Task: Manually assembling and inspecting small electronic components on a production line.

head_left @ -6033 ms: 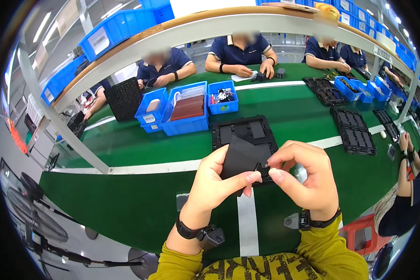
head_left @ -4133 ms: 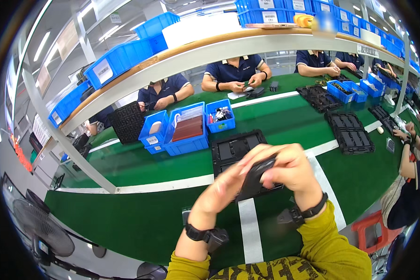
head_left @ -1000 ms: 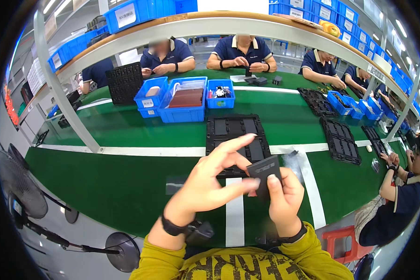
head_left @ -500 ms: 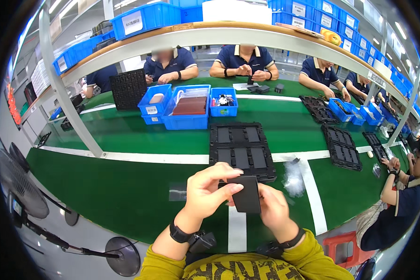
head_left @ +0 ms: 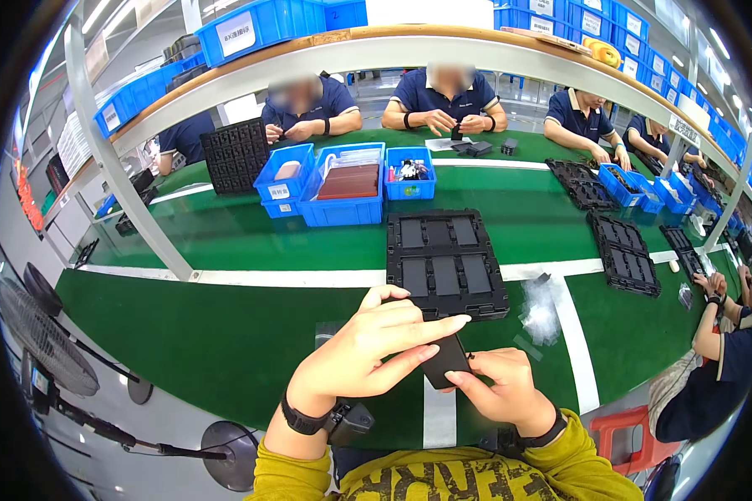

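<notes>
Fingers of the left hand (head_left: 368, 355) lie flat over a small black part (head_left: 444, 359) while the right hand (head_left: 497, 388) pinches its lower edge, both just short of the black tray (head_left: 444, 265), with blue bins (head_left: 342, 179) beyond it.

Lower centre: left hand (head_left: 368, 351) and right hand (head_left: 497, 388) grip a flat black part (head_left: 444, 361). Above: black tray (head_left: 443, 263) on green table (head_left: 226, 334). Upper centre: blue bins (head_left: 342, 184) (three, side by side).
</notes>
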Action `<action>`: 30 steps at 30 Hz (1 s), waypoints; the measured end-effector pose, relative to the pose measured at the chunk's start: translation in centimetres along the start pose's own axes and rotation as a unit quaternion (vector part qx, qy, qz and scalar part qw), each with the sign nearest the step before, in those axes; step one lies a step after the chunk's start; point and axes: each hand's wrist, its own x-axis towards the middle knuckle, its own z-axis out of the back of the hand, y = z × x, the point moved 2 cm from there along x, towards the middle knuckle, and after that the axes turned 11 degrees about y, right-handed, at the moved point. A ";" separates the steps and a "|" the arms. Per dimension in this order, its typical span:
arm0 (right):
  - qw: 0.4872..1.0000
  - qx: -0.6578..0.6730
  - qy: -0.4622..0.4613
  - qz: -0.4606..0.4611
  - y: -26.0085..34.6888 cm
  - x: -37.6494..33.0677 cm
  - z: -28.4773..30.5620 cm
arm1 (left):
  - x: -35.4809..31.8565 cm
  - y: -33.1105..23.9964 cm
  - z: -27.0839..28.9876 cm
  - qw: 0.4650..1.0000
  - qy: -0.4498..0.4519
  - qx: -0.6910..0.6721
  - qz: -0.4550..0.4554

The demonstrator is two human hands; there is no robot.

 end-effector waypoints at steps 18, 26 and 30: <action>0.829 0.538 -0.022 -0.151 -3.4 0.2 -1.7 | -5.3 3.9 -1.8 0.968 -0.213 0.080 0.108; 0.786 0.591 0.022 -0.181 -8.8 2.0 0.5 | -11.5 9.1 -2.2 0.931 -0.205 -0.093 0.288; 0.758 0.618 0.100 -0.184 -7.4 2.2 -2.6 | -7.9 5.2 -1.6 0.934 -0.295 -0.163 0.115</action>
